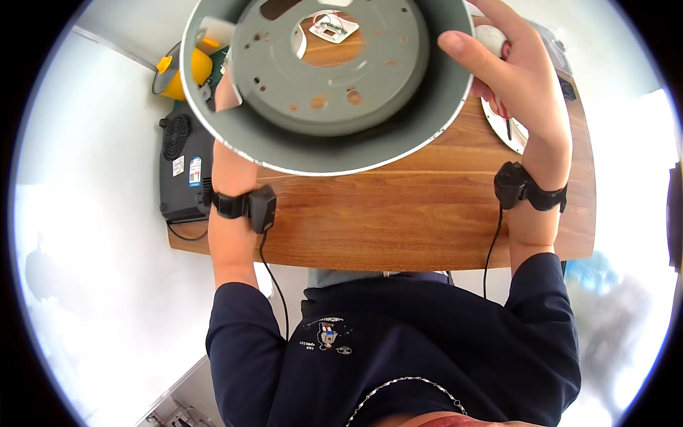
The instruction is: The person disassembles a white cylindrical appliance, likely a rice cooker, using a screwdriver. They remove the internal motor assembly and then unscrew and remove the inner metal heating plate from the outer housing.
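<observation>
A round grey metal shell (320, 153) with a white outer edge is lifted above the table, tilted so that its inside faces me. Its raised inner bottom has a large round hole and several small ones. My right hand (523, 78) grips the shell's right rim, thumb on the edge. Also in that hand is what looks like a screwdriver (508, 129), with a pale rounded end, red parts and a dark shaft pointing down. My left hand (225, 91) supports the shell's left side and shows partly through a cut-out; its fingers are mostly hidden.
Through the hole shows a white panel (334, 27) with a small circuit board and wires. A white round plate (496, 128) lies on the wooden table (398, 220) at right. A black appliance (186, 174) with a fan grille and a yellow container (186, 72) stand at left.
</observation>
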`<move>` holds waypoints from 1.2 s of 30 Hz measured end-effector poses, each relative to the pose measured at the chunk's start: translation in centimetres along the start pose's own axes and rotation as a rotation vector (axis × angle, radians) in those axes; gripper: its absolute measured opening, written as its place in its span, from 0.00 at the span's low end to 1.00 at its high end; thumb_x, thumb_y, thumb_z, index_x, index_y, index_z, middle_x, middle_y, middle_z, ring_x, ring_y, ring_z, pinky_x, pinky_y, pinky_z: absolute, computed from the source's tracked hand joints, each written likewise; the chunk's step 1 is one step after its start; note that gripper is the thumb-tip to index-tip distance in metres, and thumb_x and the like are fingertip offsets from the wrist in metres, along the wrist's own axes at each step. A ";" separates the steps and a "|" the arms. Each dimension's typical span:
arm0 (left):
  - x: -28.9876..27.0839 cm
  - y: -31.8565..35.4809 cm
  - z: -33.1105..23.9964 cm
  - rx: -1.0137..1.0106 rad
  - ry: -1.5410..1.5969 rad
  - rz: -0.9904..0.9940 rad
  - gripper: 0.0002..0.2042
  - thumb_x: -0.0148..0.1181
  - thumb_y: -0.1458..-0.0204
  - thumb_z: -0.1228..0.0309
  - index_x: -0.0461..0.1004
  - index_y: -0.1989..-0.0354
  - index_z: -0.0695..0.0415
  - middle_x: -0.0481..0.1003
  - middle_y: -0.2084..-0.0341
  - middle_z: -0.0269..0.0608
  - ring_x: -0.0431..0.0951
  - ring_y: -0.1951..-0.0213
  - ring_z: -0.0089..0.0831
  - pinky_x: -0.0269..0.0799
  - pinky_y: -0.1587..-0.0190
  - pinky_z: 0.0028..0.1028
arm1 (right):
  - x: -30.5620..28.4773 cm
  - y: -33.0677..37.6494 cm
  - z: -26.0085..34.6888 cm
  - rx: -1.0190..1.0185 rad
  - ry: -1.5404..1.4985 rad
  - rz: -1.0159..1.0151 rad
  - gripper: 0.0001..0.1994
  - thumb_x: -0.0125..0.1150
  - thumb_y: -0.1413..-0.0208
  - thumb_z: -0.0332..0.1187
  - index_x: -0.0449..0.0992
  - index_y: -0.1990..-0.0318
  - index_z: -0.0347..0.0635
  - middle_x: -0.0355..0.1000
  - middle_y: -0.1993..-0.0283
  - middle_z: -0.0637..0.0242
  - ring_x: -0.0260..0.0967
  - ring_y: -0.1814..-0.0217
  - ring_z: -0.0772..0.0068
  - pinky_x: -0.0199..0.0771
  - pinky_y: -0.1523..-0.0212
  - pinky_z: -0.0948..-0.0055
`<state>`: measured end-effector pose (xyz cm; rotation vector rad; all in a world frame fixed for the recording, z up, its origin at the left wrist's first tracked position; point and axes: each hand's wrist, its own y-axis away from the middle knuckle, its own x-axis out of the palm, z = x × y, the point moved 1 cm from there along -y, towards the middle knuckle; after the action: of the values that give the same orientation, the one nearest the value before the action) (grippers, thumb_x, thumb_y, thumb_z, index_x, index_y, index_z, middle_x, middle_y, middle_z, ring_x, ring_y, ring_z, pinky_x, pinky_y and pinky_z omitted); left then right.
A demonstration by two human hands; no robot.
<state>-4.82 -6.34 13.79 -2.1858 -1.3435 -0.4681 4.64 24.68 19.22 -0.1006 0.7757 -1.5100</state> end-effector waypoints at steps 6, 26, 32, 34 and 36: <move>-1.0 1.0 -0.5 0.030 -0.020 -0.028 0.19 0.41 0.28 0.61 0.71 0.40 0.60 0.78 0.53 0.42 0.80 0.53 0.32 0.78 0.49 0.29 | 0.1 -0.1 -0.2 0.124 0.320 0.054 0.28 0.68 0.40 0.47 0.73 0.41 0.34 0.76 0.65 0.68 0.65 0.74 0.83 0.68 0.71 0.79; -4.5 0.0 -0.4 0.015 0.046 -0.003 0.18 0.42 0.28 0.62 0.71 0.41 0.59 0.79 0.55 0.41 0.80 0.55 0.32 0.78 0.51 0.28 | 5.0 -0.4 -12.4 0.249 0.736 0.447 0.07 0.66 0.48 0.32 0.82 0.62 0.44 0.80 0.66 0.59 0.79 0.59 0.53 0.78 0.57 0.56; -8.7 4.1 1.2 -0.178 0.163 0.149 0.17 0.43 0.28 0.63 0.72 0.41 0.59 0.79 0.55 0.41 0.80 0.55 0.32 0.79 0.51 0.28 | 2.6 -4.5 -15.8 0.189 0.902 0.157 0.06 0.67 0.47 0.36 0.81 0.64 0.46 0.80 0.66 0.58 0.78 0.57 0.51 0.78 0.57 0.54; -10.4 4.9 1.7 -0.232 0.234 0.215 0.17 0.43 0.28 0.63 0.72 0.41 0.59 0.79 0.55 0.41 0.80 0.55 0.32 0.79 0.51 0.28 | 3.8 -6.9 -15.7 0.283 0.960 0.219 0.07 0.68 0.47 0.36 0.80 0.63 0.46 0.80 0.65 0.59 0.78 0.56 0.50 0.77 0.56 0.52; -11.0 3.6 3.8 -0.272 0.372 0.319 0.17 0.43 0.28 0.63 0.72 0.41 0.59 0.79 0.56 0.41 0.80 0.56 0.32 0.79 0.51 0.28 | 3.5 -7.6 -19.0 0.204 0.942 0.281 0.06 0.68 0.48 0.34 0.80 0.63 0.47 0.80 0.64 0.58 0.78 0.57 0.51 0.77 0.56 0.51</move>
<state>-6.41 -13.24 3.91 -2.3216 -0.7536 -0.9193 -11.98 28.26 7.29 0.8949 1.2933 -1.3192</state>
